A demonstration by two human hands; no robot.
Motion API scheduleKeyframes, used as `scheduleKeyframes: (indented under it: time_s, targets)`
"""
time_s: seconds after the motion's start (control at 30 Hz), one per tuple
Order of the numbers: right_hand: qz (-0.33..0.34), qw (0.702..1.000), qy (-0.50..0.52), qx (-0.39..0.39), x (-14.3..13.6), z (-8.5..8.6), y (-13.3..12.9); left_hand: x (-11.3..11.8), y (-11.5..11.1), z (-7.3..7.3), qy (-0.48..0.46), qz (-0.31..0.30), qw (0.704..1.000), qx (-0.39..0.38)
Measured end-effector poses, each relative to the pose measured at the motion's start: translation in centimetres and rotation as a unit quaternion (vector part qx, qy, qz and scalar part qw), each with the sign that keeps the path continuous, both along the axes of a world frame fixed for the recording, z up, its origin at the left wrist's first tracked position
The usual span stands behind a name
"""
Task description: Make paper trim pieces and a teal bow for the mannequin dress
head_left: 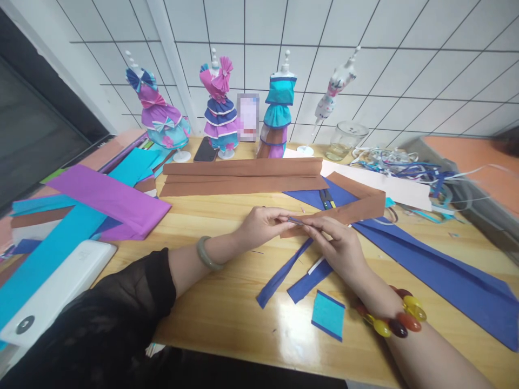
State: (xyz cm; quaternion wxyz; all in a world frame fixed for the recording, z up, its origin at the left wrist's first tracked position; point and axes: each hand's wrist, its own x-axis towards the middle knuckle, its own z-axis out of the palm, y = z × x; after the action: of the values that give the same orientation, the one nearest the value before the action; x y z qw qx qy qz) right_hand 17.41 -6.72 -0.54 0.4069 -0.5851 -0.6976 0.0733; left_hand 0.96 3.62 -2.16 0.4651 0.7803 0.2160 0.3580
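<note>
My left hand [263, 229] and my right hand [340, 246] meet over the middle of the table, fingers pinched. A narrow dark blue strip [295, 220] spans the small gap between their fingertips; its ends are hidden. Just behind and under the fingers runs a folded brown strip [365, 202]. Two longer blue strips [279, 278] [310, 283] lie below my right hand, one with a white edge. Nearer me is a small turquoise square [328, 316] with dark blue borders on two opposite sides.
Several doll-size dress forms [221, 108] line the tiled wall, beside a glass jar [344, 141]. Scissors [325, 199] lie on a long blue piece [438, 270]. Purple cloth-like sheets [109, 200] and a white device [60, 292] are left; tangled ribbons [405, 165] lie right, near a bin [458, 189].
</note>
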Motion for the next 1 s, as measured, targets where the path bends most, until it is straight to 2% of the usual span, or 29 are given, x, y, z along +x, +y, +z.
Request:
scheduleKeyframes:
  time_s: [0.17,0.33,0.57,0.7,0.87,1.0]
  targets:
    - [-0.002,1.0,0.015,-0.001,-0.1,0.2,0.0,-0.1,-0.2,0.2,-0.002,-0.01,1.0,-0.015]
    - [-0.004,0.999,0.049,-0.02,0.1,0.3,0.0,-0.2,-0.3,0.6,-0.003,-0.048,0.998,-0.031]
    - [0.02,0.997,0.064,-0.027,-0.2,0.1,-0.1,-0.1,-0.4,0.7,0.0,-0.044,0.999,-0.007]
    - [-0.019,0.988,0.136,-0.066,-0.5,-0.4,-0.1,-0.1,-0.5,0.9,0.005,-0.025,1.0,0.005]
    - [-0.069,0.954,0.279,-0.079,-0.7,-0.5,0.1,-0.1,-0.5,1.1,0.005,0.032,0.999,-0.013]
    - [-0.079,0.954,0.279,-0.083,-0.9,-0.4,0.0,0.0,-0.4,1.1,0.003,0.054,0.998,-0.033]
